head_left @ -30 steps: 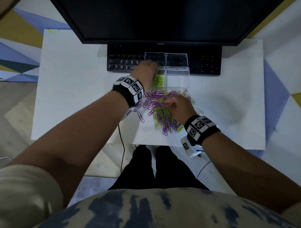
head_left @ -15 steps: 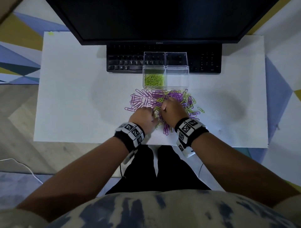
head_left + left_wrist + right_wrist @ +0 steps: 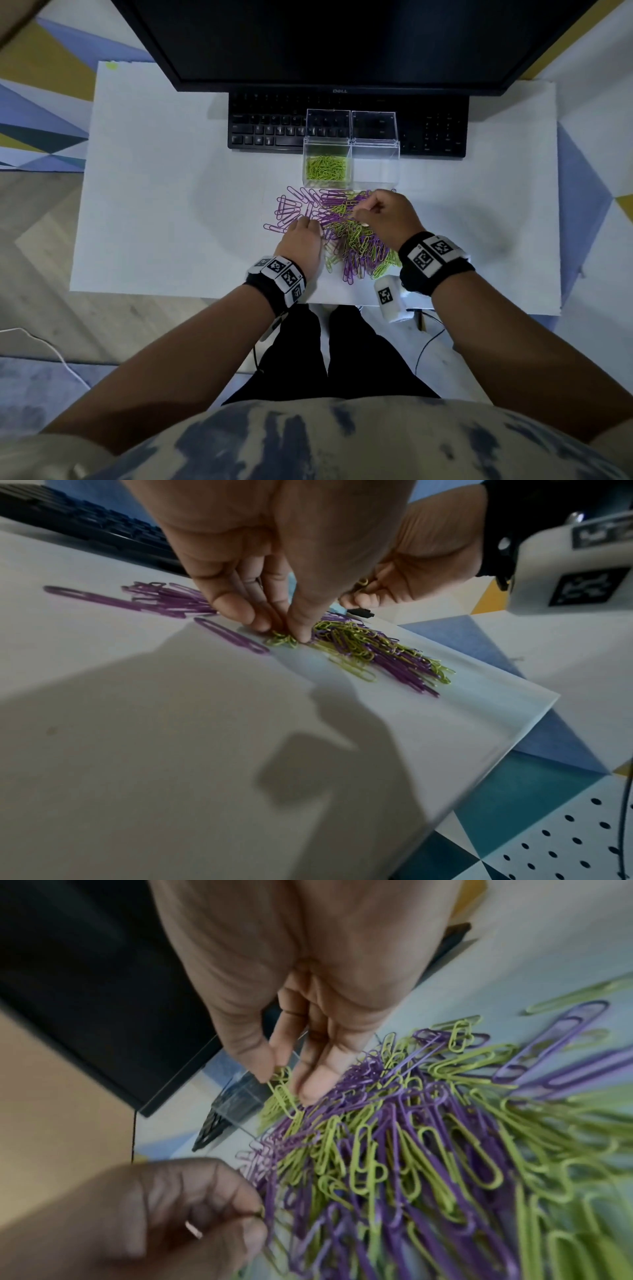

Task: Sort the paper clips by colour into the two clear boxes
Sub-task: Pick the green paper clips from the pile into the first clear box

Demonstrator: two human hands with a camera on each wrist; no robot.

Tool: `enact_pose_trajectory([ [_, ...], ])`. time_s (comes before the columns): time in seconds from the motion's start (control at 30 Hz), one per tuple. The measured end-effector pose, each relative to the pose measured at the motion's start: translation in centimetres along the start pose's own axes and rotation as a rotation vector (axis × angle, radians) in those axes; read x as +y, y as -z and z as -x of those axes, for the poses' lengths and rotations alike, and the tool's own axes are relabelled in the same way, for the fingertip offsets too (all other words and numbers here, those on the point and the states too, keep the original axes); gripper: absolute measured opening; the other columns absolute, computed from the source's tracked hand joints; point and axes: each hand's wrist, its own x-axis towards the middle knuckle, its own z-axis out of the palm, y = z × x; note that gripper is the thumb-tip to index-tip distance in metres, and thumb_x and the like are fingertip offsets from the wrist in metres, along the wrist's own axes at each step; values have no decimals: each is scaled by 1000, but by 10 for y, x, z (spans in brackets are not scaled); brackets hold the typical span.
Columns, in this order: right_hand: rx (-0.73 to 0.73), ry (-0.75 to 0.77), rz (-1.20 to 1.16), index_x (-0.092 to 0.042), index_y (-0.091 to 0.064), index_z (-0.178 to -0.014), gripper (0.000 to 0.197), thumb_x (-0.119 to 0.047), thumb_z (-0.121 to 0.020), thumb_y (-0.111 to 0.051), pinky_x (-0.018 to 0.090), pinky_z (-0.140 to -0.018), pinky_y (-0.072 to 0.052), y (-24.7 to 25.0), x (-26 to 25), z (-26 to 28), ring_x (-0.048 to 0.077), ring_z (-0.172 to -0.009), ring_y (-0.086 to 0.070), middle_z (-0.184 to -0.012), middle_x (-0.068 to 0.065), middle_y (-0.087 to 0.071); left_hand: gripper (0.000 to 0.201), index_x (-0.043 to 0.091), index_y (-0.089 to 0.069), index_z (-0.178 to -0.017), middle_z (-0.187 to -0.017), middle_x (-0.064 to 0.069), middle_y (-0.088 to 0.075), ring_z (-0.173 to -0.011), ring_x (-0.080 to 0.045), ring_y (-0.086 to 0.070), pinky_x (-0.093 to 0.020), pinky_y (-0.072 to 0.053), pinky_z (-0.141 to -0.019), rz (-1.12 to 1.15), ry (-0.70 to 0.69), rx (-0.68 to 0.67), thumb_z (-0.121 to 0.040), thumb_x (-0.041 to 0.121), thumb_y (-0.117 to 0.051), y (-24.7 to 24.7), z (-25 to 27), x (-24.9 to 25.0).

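Green clips [image 3: 284, 1096] are pinched in the right hand [image 3: 387, 216], which has risen from the mixed pile [image 3: 346, 236] mid-desk; the left hand [image 3: 301, 240], back from the left box [image 3: 327, 168], clamps its fingers [image 3: 304, 631] on more green. Purple remains unsorted.

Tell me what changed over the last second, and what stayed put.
The left hand came back from the box of green clips to the near left of the pile, where it now pinches green clips. The right hand moved up the pile toward the boxes and pinches a green clip. The empty box, keyboard and monitor stayed put.
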Motion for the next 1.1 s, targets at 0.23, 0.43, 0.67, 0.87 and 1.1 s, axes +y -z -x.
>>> enact_pose_trajectory([
  [0.23, -130, -165, -672, -5, -53, -76, 13, 5, -85, -57, 36, -69, -58, 3, -17, -1, 29, -70, -67, -83, 20, -66, 31, 0, -42, -125, -127, -16, -48, -119, -30, -44, -36, -38, -98, -89, -34, 6, -94, 8, -41, -1, 1, -5],
  [0.43, -217, -183, -317, 5, -62, -100, 23, -14, -87, -55, 27, -54, -45, -2, -11, -3, 15, -54, -50, -62, 2, -49, 31, -1, -43, -123, -124, -17, -48, -115, -31, -47, -36, -40, -95, -158, -121, 25, -94, 4, -38, -3, 1, -7],
  [0.67, -308, 224, 483, -11, -72, -86, 10, -11, -81, -63, 24, -73, -46, -40, 0, 15, 22, -82, -63, -91, 7, -68, 22, 5, -63, -104, -108, -11, -53, -90, -23, -56, -22, -41, -84, 346, 14, 166, -92, 4, -45, 8, -13, -25],
  [0.87, -334, 290, 657, -8, -61, -101, 16, -17, -88, -59, 37, -83, -48, -58, 7, 22, 27, -99, -56, -112, 8, -53, 25, 14, -64, -86, -89, -5, -69, -76, -21, -64, -37, -55, -73, 1070, 329, 146, -92, -4, -47, 23, -20, -46],
  [1.1, -308, 281, 515, -7, -56, -83, 3, -9, -85, -56, 35, -72, -46, -60, 2, 16, 20, -79, -49, -90, 3, -48, 33, 3, -57, -81, -68, -12, -58, -56, -19, -55, -25, -50, -50, 1560, 485, 34, -88, -10, -27, 41, -8, -38],
])
